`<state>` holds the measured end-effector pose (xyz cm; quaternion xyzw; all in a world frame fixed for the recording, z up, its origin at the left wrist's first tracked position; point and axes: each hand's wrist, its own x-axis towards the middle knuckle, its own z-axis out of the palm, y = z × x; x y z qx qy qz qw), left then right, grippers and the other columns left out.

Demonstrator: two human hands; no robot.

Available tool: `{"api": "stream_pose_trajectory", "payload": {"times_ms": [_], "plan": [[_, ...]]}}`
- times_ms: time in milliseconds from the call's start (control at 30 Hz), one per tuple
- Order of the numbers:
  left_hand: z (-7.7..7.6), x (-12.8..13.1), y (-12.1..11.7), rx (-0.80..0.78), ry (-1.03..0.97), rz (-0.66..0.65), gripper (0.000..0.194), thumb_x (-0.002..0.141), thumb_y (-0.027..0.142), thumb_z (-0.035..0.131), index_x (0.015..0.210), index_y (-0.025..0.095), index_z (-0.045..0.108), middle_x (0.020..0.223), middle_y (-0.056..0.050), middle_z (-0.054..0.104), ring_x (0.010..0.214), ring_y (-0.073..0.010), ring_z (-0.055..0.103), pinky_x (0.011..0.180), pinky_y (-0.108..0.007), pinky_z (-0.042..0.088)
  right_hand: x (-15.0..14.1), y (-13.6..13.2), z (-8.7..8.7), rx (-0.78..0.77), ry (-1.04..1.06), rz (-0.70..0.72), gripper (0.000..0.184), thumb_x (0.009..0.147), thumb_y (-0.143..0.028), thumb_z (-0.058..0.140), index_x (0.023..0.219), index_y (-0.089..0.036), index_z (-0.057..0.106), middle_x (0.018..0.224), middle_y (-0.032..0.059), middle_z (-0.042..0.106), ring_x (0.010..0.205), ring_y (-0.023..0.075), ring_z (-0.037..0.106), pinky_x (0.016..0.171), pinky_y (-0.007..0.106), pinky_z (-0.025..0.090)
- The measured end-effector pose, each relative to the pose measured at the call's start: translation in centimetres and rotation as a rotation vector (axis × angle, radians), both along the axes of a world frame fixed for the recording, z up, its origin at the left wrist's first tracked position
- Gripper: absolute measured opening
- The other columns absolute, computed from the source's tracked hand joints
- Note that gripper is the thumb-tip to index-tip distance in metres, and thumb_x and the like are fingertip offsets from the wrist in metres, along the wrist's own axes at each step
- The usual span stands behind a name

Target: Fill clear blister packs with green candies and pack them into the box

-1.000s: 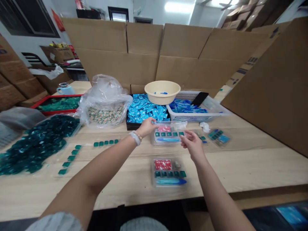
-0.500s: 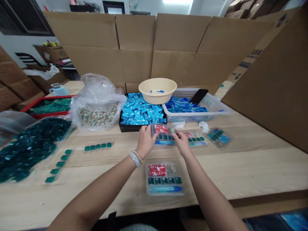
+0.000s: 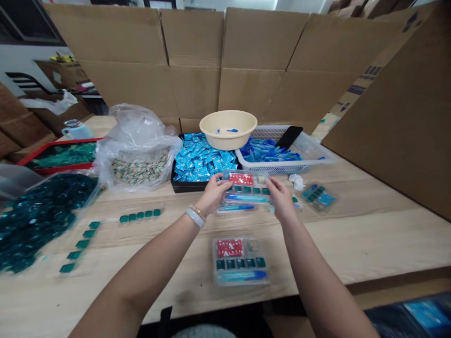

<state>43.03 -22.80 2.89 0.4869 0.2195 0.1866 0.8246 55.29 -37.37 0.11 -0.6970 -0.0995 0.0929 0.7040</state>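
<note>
Both hands grip one clear plastic case (image 3: 246,188) by its sides, raised and tilted toward me. It has a red patterned packet, a row of green square pieces and a blue pen-shaped piece. My left hand (image 3: 213,193) pinches its left edge, and my right hand (image 3: 281,197) closes on its right edge. Below it, a second case (image 3: 235,208) on the table is mostly hidden. A similar filled case (image 3: 241,261) lies nearer me. At the right lies another case (image 3: 319,197) with a blue packet; one more is partly behind my right hand.
Along the back stand a bag of small wrapped pieces (image 3: 139,169), a black box of blue packets (image 3: 204,162), a cream basin (image 3: 228,131) and a white basket (image 3: 278,166). Dark green pieces (image 3: 42,216) are heaped left, near two rows of green squares (image 3: 82,244). Cardboard walls (image 3: 253,89) enclose the table.
My hands came together on a case behind the front one and lifted it, baring another beneath. My view has tipped downward. The front case stays on the table.
</note>
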Motion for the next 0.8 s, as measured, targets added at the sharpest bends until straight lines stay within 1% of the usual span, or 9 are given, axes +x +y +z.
{"api": "stream_pose_trajectory", "payload": {"times_ms": [133,233,333,433,500,600,667,700,800], "plan": [[2.0,-0.4,0.1,-0.016,-0.088,-0.051,0.046,0.068,0.012,0.06,0.108,0.017,0.038,0.087,-0.004,0.056,0.072,-0.0104,0.056,0.064,-0.025,0.047,0.1,-0.2,4.5,0.209,0.274,0.268,0.035,0.058,-0.032,0.065,0.091,-0.02,0.06,0.083,0.0018,0.065,0.074,0.0183,0.06,0.063,0.03,0.047],[3.0,-3.1,-0.9,0.068,-0.008,-0.083,0.045,0.068,0.017,0.06,0.109,0.017,0.04,0.091,-0.005,0.056,0.073,-0.012,0.056,0.062,-0.025,0.047,-1.7,-1.6,5.7,0.211,0.332,0.354,0.029,0.059,-0.029,0.064,0.087,-0.021,0.061,0.077,0.0011,0.066,0.069,0.0178,0.061,0.06,0.03,0.047],[1.9,-8.2,-2.8,0.279,0.191,-0.172,0.043,0.068,0.024,0.06,0.108,0.016,0.045,0.089,-0.007,0.057,0.07,-0.0143,0.057,0.055,-0.024,0.046,-5.6,-4.1,3.7,0.099,0.375,0.314,0.032,0.059,-0.031,0.065,0.089,-0.022,0.061,0.075,0.0014,0.066,0.066,0.0176,0.061,0.06,0.031,0.047],[-1.9,-12.7,-5.0,0.483,0.377,-0.221,0.037,0.071,0.029,0.054,0.105,0.014,0.05,0.08,-0.006,0.057,0.067,-0.0162,0.056,0.057,-0.029,0.047,-9.8,-6.6,-0.6,-0.123,0.312,0.181,0.037,0.059,-0.038,0.065,0.091,-0.02,0.062,0.081,0.004,0.066,0.072,0.0188,0.06,0.067,0.034,0.047],[-4.9,-14.3,-6.6,0.681,0.44,-0.159,0.038,0.073,0.029,0.051,0.108,0.015,0.049,0.091,-0.009,0.056,0.083,-0.0205,0.054,0.074,-0.037,0.046,-11.8,-7.4,-3.7,-0.326,0.144,0.084,0.039,0.06,-0.041,0.062,0.09,-0.017,0.064,0.085,0.007,0.064,0.078,0.021,0.058,0.074,0.037,0.045],[-8.3,-15.0,-8.5,0.857,0.459,-0.074,0.045,0.079,0.031,0.04,0.121,0.013,0.038,0.122,-0.016,0.041,0.115,-0.0246,0.036,0.097,-0.043,0.029,-12.8,-7.8,-6.9,-0.525,-0.082,0.06,0.04,0.068,-0.044,0.052,0.091,-0.015,0.064,0.09,0.0099,0.06,0.087,0.022,0.055,0.082,0.037,0.042],[-9.1,-15.1,-8.4,0.86,0.463,-0.075,0.049,0.082,0.034,0.034,0.126,0.012,0.03,0.131,-0.017,0.031,0.122,-0.0239,0.027,0.101,-0.043,0.024,-12.5,-8.0,-7.4,-0.586,-0.136,0.107,0.041,0.071,-0.044,0.046,0.095,-0.015,0.063,0.092,0.0104,0.059,0.087,0.0212,0.055,0.082,0.036,0.042],[-9.1,-15.4,-7.6,0.869,0.463,-0.075,0.051,0.083,0.035,0.034,0.128,0.012,0.027,0.133,-0.017,0.029,0.123,-0.0235,0.026,0.101,-0.042,0.024,-12.2,-8.1,-7.1,-0.621,-0.149,0.125,0.043,0.071,-0.045,0.045,0.098,-0.015,0.062,0.092,0.0107,0.059,0.084,0.021,0.055,0.08,0.037,0.043],[-7.9,-17.3,-1.9,1.047,0.479,-0.024,0.053,0.081,0.035,0.04,0.127,0.013,0.028,0.13,-0.015,0.034,0.12,-0.0224,0.032,0.099,-0.038,0.028,-11.8,-7.7,-4.6,-0.73,-0.241,0.077,0.051,0.071,-0.048,0.045,0.106,-0.012,0.056,0.093,0.0123,0.057,0.076,0.0208,0.056,0.069,0.036,0.046]]}}
